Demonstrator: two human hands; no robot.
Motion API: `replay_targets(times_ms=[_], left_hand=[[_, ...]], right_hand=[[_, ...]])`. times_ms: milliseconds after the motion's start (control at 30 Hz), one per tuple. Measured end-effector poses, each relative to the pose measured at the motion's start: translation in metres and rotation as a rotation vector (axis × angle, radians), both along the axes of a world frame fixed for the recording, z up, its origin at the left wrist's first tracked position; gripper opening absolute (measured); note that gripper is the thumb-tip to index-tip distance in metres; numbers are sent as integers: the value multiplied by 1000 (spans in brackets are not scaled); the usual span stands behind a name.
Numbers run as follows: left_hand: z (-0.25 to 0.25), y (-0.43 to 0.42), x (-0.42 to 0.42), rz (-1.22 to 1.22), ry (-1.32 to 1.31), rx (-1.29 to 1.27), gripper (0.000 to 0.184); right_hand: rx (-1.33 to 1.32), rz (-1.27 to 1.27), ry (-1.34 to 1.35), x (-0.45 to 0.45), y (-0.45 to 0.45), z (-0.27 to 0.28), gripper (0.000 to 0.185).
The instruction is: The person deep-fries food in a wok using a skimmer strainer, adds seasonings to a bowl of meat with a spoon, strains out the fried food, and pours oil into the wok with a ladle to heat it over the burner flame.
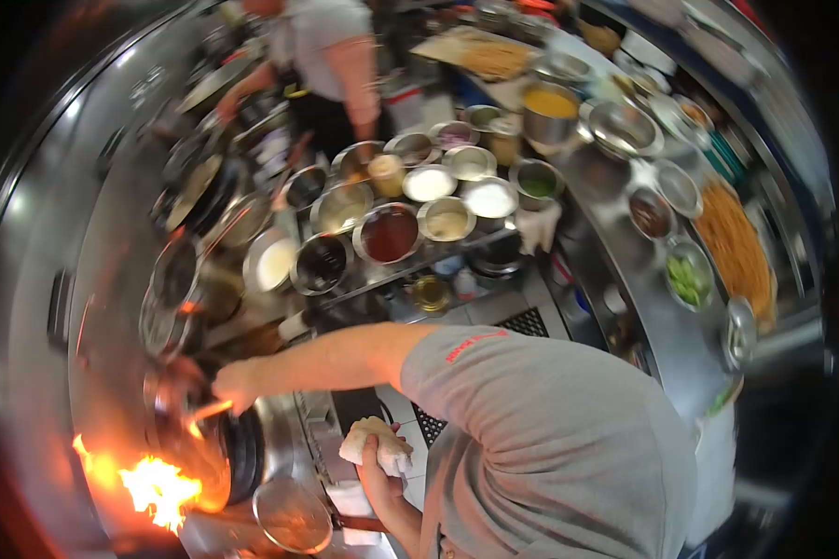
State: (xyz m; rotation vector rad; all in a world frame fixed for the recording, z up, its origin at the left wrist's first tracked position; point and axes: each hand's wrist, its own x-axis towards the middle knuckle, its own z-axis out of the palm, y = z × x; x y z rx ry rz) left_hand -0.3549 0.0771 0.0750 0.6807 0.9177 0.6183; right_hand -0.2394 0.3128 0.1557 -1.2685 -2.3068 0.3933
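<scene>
My left hand (378,458) is closed round a folded white cloth (368,440), held in front of my body near the stove's edge. My right arm stretches left over the stove. At its end, my right hand (236,385) looks closed, but motion blurs the fingers and I cannot make out what they hold. An orange-lit, handle-like streak (211,410) shows just below that hand. Beside it is a dark pan (243,456), partly hidden. Tall flames (161,492) rise at the pan's left. A round metal strainer or pan (293,515) lies nearer the bottom.
Metal tubs of sauces, including a red sauce (389,233), crowd the counter ahead. Another person (322,56) in a grey top works beyond them among stacked pans. Along the right counter (615,233) stand bowls, green vegetables (687,278) and a long orange-brown heap (732,247).
</scene>
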Motion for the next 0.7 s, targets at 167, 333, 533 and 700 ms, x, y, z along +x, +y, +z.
replay_targets(times_ms=[167, 333, 533, 700], left_hand=[[13, -17, 63, -244, 103, 16, 43], [-6, -33, 125, -435, 101, 70, 40], [-8, -84, 208, -664, 142, 102, 40], [0, -127, 267, -842, 98, 127, 37]], right_hand=[[104, -185, 546, 141, -130, 27, 60], [-359, -983, 1064, 318, -373, -96, 42], [178, -1915, 2027, 251, -667, -149, 64], [709, -2236, 1681, 263, -723, -138, 60]])
